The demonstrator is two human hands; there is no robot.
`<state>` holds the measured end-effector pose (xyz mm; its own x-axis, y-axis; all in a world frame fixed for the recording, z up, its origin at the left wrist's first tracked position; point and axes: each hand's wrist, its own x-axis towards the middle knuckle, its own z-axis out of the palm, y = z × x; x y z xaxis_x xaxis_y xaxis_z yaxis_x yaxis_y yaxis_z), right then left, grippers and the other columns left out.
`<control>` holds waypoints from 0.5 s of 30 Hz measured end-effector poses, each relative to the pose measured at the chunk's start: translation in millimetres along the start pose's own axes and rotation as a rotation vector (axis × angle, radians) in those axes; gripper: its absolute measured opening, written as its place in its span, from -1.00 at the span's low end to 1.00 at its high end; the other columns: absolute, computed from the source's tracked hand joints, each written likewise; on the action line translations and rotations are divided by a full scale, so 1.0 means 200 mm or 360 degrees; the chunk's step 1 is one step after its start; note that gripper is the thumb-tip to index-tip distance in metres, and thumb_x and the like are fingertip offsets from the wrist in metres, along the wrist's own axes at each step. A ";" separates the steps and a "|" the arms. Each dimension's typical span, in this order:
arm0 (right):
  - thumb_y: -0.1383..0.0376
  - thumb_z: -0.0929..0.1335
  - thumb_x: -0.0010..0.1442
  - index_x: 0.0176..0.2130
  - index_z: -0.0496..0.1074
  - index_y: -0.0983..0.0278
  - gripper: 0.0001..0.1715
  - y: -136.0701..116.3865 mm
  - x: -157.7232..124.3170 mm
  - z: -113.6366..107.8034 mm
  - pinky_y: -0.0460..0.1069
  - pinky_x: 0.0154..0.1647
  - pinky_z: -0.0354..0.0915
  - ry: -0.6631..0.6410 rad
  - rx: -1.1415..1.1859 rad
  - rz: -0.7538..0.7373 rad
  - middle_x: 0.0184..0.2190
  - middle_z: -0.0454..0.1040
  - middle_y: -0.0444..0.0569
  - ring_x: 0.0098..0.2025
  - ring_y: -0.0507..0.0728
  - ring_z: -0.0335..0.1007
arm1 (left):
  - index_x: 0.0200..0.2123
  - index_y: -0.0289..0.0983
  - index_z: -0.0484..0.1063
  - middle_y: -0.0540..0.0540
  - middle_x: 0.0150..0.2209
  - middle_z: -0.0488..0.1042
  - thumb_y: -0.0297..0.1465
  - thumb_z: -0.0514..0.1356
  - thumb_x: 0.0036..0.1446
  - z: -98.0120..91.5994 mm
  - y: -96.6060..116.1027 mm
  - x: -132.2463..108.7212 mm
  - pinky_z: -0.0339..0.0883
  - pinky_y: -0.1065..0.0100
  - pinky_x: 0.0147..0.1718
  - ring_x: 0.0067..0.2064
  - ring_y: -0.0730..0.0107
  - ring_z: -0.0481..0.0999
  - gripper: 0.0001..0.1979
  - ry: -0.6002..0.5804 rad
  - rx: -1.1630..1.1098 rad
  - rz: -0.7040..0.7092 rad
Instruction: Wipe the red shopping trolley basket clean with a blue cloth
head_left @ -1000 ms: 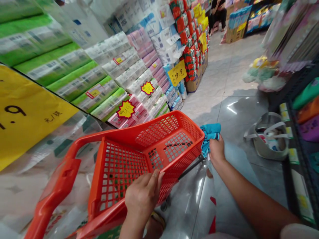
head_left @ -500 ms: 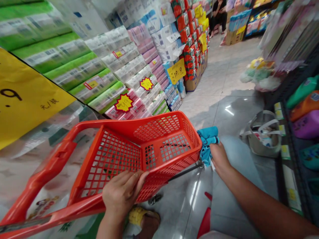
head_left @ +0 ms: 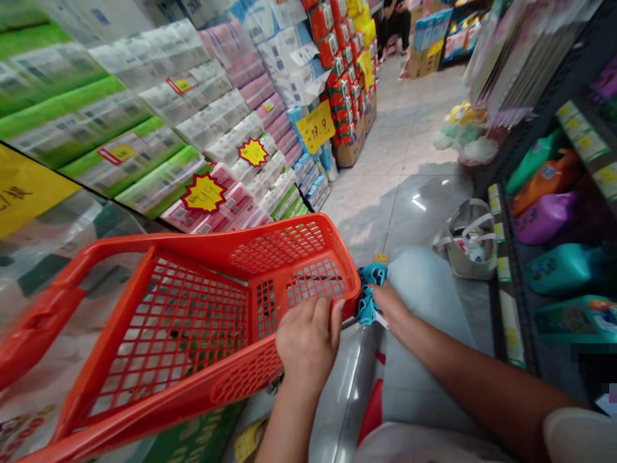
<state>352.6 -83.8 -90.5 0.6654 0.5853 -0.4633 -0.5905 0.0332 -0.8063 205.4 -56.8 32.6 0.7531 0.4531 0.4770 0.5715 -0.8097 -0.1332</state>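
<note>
An orange-red plastic shopping basket [head_left: 193, 321] is tilted on its side in front of me, its open mesh inside facing up. My left hand [head_left: 311, 337] grips its near rim close to the right corner, fingers curled over the edge. My right hand [head_left: 393, 308] is closed on a crumpled blue cloth [head_left: 369, 292] and presses it against the outer right corner of the basket. The basket's long handle [head_left: 33, 325] sticks out to the lower left.
Stacked tissue and paper packs with yellow price tags [head_left: 202, 193] line the left side. A shelf of detergent bottles [head_left: 544, 212] runs along the right. A white bag [head_left: 467, 241] sits on the tiled floor. A person sits far down the aisle [head_left: 395, 19].
My left hand slid along the rim toward the right corner. My right hand with the cloth dropped lower on the basket's corner, and the basket swung leftward in view.
</note>
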 end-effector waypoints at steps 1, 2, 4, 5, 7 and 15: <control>0.22 0.38 -0.19 -0.39 0.39 0.24 -0.74 -0.01 0.00 0.00 -0.06 -0.58 0.26 0.0004 -0.0007 0.0037 -0.64 0.38 -0.23 -0.61 0.05 0.28 | -0.36 -0.21 0.47 0.00 -0.49 0.50 -0.26 0.14 0.33 0.00 -0.01 -0.01 0.23 0.28 -0.39 -0.42 0.33 0.47 -0.76 0.0039 -0.0019 0.0026; 0.22 0.38 -0.19 -0.37 0.39 0.24 -0.72 -0.04 0.01 0.00 -0.06 -0.57 0.26 0.0006 -0.0003 0.0036 -0.64 0.38 -0.23 -0.61 0.05 0.28 | -0.37 -0.21 0.47 0.01 -0.50 0.49 -0.28 0.15 0.33 0.00 -0.02 -0.02 0.22 0.29 -0.40 -0.43 0.35 0.46 -0.77 0.0072 -0.0049 0.0056; 0.23 0.40 -0.17 -0.29 0.42 0.23 -0.66 -0.11 0.00 0.01 -0.06 -0.48 0.32 -0.0010 0.0034 -0.0078 -0.52 0.48 -0.20 -0.53 0.05 0.36 | -0.37 -0.22 0.46 0.03 -0.51 0.49 -0.34 0.17 0.31 -0.02 -0.03 -0.04 0.23 0.30 -0.40 -0.45 0.37 0.44 -0.81 0.0117 -0.0136 0.0103; 0.23 0.41 -0.14 -0.24 0.43 0.22 -0.63 -0.14 -0.01 0.01 -0.06 -0.40 0.35 -0.0032 0.0045 -0.0195 -0.44 0.53 -0.18 -0.45 0.06 0.41 | -0.37 -0.22 0.46 0.03 -0.50 0.49 -0.37 0.18 0.30 -0.03 -0.03 -0.06 0.23 0.31 -0.39 -0.45 0.38 0.45 -0.84 0.0137 -0.0190 0.0118; 0.23 0.43 -0.10 -0.18 0.45 0.21 -0.60 -0.22 -0.01 0.02 -0.04 -0.25 0.38 -0.0069 0.0007 -0.0444 -0.31 0.57 -0.13 -0.29 0.09 0.47 | -0.33 -0.23 0.48 0.03 -0.49 0.52 -0.41 0.18 0.28 -0.07 -0.01 -0.09 0.26 0.32 -0.37 -0.44 0.38 0.46 -0.88 0.0176 -0.0291 0.0130; 0.13 0.44 -0.06 -0.49 0.35 0.21 -0.75 -0.27 -0.05 -0.04 -0.01 -0.27 0.34 -0.0048 -0.0029 -0.0485 -0.57 0.38 -0.22 -0.45 0.04 0.30 | -0.29 -0.26 0.49 0.03 -0.47 0.56 -0.42 0.09 0.33 -0.20 0.03 -0.27 0.38 0.36 -0.24 -0.42 0.43 0.52 -0.81 0.0164 -0.0577 0.0166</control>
<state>382.2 -97.7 -46.1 0.7965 0.5747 -0.1879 -0.3572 0.1965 -0.9131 154.6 -101.3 41.5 0.7539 0.3367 0.5642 0.3277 -0.9370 0.1213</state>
